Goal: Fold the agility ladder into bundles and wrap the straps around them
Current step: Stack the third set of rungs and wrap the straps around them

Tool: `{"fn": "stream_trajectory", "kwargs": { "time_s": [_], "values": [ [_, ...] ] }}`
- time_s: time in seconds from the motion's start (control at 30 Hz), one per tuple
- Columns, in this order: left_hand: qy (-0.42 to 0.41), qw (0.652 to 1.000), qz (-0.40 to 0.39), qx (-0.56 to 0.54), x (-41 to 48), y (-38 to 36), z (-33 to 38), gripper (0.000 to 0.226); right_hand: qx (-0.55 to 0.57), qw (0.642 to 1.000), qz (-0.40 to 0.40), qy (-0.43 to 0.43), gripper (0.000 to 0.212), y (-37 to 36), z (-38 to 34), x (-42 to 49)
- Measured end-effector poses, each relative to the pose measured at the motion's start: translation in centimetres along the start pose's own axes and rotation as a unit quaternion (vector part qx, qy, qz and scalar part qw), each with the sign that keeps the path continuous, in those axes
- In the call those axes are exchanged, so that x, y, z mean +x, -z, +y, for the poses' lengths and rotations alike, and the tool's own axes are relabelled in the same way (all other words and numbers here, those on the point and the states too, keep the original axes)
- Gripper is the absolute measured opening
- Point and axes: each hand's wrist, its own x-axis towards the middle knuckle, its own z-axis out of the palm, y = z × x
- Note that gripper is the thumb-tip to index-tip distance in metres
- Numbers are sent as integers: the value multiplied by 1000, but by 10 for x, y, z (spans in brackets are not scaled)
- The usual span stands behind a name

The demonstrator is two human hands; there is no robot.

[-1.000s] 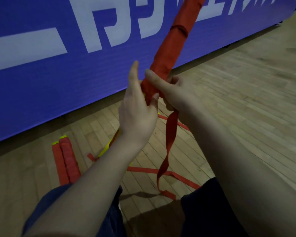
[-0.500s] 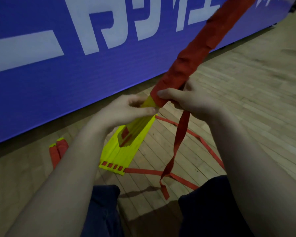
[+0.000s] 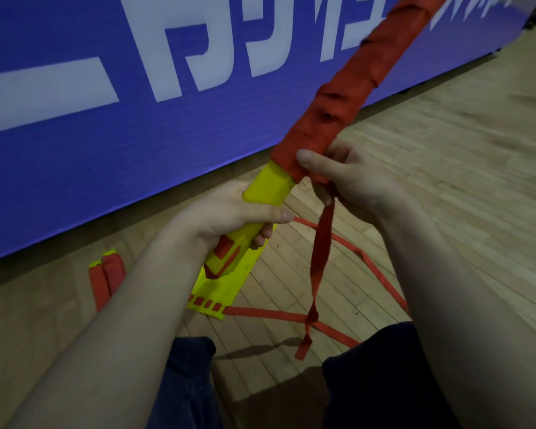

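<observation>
A bundle of yellow ladder rungs [image 3: 268, 187] slants up to the right, most of its length wound in red strap [image 3: 350, 97]. My left hand [image 3: 229, 216] grips the bare yellow lower end. My right hand [image 3: 344, 178] pinches the strap at the lower edge of the wrapping, thumb on top. The loose strap tail [image 3: 321, 255] hangs from that hand down to the floor. A flat stack of yellow rungs [image 3: 226, 286] lies on the floor below my left hand, with red straps [image 3: 270, 314] running off it.
Two wrapped red bundles [image 3: 107, 278] lie on the wooden floor at the left. A blue banner with white lettering [image 3: 136, 103] stands along the far side. My knees in dark trousers [image 3: 375, 382] fill the bottom edge.
The bundle has tilted from near upright to a slant toward the upper right. My left hand dropped from the wrapping and now grips the yellow end. The right hand stayed on the strap.
</observation>
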Motion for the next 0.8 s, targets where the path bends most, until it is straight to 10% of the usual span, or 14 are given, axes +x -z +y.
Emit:
{"fn": "stream_trajectory", "kwargs": {
  "time_s": [0.5, 0.8],
  "values": [
    [-20, 957, 277, -86, 22, 4, -20, 20, -101, 991, 33, -80, 22, -26, 8, 13],
    [10, 894, 316, 319, 20, -28, -21, 29, -86, 973, 173, -126, 42, -39, 10, 20]
  ]
}}
